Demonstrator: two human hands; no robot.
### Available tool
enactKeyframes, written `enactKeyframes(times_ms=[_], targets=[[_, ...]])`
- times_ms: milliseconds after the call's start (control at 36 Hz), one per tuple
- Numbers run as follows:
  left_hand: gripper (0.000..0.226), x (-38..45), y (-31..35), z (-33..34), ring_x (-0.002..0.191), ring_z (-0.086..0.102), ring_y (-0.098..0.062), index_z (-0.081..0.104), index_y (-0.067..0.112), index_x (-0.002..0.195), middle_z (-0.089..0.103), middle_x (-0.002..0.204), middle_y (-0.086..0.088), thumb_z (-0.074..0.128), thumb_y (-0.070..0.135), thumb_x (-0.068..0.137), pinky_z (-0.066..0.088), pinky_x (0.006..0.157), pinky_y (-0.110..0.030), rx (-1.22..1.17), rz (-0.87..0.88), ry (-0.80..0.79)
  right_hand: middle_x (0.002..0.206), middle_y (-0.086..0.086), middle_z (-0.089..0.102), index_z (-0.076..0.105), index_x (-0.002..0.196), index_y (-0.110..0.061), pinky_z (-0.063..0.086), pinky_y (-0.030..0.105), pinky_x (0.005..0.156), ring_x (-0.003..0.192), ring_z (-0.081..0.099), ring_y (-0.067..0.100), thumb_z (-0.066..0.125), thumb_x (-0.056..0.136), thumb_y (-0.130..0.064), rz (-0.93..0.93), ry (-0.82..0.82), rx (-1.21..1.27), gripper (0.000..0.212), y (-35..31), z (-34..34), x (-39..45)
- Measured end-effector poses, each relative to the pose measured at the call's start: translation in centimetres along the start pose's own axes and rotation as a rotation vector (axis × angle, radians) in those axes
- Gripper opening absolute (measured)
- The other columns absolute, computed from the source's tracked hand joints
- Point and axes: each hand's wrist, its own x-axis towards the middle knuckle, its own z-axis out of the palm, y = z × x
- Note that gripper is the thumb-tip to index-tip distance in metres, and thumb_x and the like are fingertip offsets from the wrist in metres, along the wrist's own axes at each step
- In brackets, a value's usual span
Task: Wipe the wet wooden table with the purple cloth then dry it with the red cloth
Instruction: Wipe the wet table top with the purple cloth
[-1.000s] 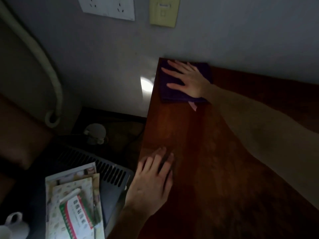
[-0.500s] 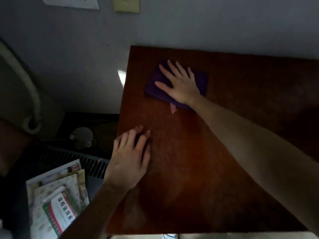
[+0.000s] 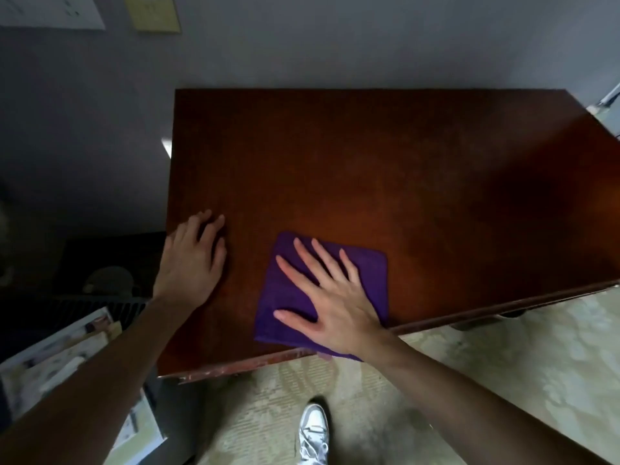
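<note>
The folded purple cloth [image 3: 372, 276] lies flat on the dark wooden table [image 3: 369, 169] near its front edge. My right hand [image 3: 330, 297] presses on the cloth with fingers spread and straight. My left hand [image 3: 193, 260] rests flat on the table's left edge, fingers extended, apart from the cloth. A small pink tag shows under the cloth's near edge. No red cloth is in view.
The table stands against a grey wall [image 3: 335, 38]. Papers and boxes [image 3: 67, 357] lie on a low surface at the left. Patterned floor [image 3: 469, 364] and a white shoe [image 3: 313, 431] show in front of the table.
My right hand has drawn the purple cloth from the far left corner back to the table's front edge. The left hand stays on the left edge. The view has tilted down.
</note>
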Motion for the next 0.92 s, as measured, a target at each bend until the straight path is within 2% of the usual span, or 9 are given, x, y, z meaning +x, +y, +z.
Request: enactKeyframes(times_ms=[194,278,444,694,806,917], targets=[[0.048,0.7,1.9,0.3,0.126,0.049,-0.027,0.052,0.015,0.140,0.048,0.142,-0.007,0.036,0.035,0.100,0.035,0.102,-0.043,-0.030,0.069,-0.013,0.174,-0.009,0.004,0.017,0.162,-0.046,0.006,0.051,0.128,0.161,0.000,0.016,0.042,0.094,-0.078,-0.285,-0.115,-0.001,0.080,5.9,-1.2,6.0],[0.048,0.4,3.1,1.3,0.130,0.047,-0.026,0.051,0.012,0.141,0.049,0.144,-0.007,0.038,0.035,0.100,0.034,0.106,-0.042,-0.079,0.073,-0.024,0.174,-0.009,0.006,0.019,0.162,-0.045,0.006,0.051,0.128,0.160,0.002,0.015,0.043,0.094,-0.076,-0.314,-0.131,-0.013,0.078,8.7,-1.5,10.7],[0.050,0.4,3.4,1.3,0.137,0.043,-0.023,0.048,0.014,0.146,0.046,0.150,-0.005,0.037,0.037,0.102,0.030,0.115,-0.042,-0.043,0.086,-0.088,0.174,-0.012,0.001,0.012,0.163,-0.047,0.005,0.050,0.127,0.160,0.000,0.015,0.033,0.097,-0.077,-0.378,-0.180,-0.076,0.076,13.5,-2.4,20.6],[0.054,0.8,3.5,1.0,0.146,0.034,-0.016,0.042,0.019,0.151,0.040,0.156,0.000,0.031,0.041,0.103,0.022,0.119,-0.040,-0.032,0.070,-0.189,0.174,-0.011,0.002,0.011,0.162,-0.047,0.006,0.050,0.127,0.160,0.002,0.016,0.030,0.099,-0.076,-0.407,-0.208,-0.101,0.072,18.3,-3.6,33.0],[0.056,0.8,3.5,1.1,0.145,0.034,-0.014,0.043,0.018,0.151,0.041,0.156,0.000,0.031,0.043,0.103,0.019,0.120,-0.037,-0.029,0.086,-0.187,0.174,-0.010,0.004,0.012,0.163,-0.046,0.004,0.049,0.127,0.160,0.003,0.017,0.026,0.099,-0.076,-0.358,-0.209,-0.085,0.072,19.3,-4.1,37.0],[0.056,1.1,3.5,1.0,0.145,0.033,-0.013,0.044,0.018,0.150,0.041,0.155,0.000,0.036,0.043,0.101,0.014,0.121,-0.033,-0.033,0.087,-0.185,0.174,-0.010,0.006,0.014,0.162,-0.047,0.004,0.049,0.128,0.160,0.004,0.015,0.015,0.091,-0.087,-0.245,-0.166,-0.027,0.081,19.7,-4.3,38.8]])
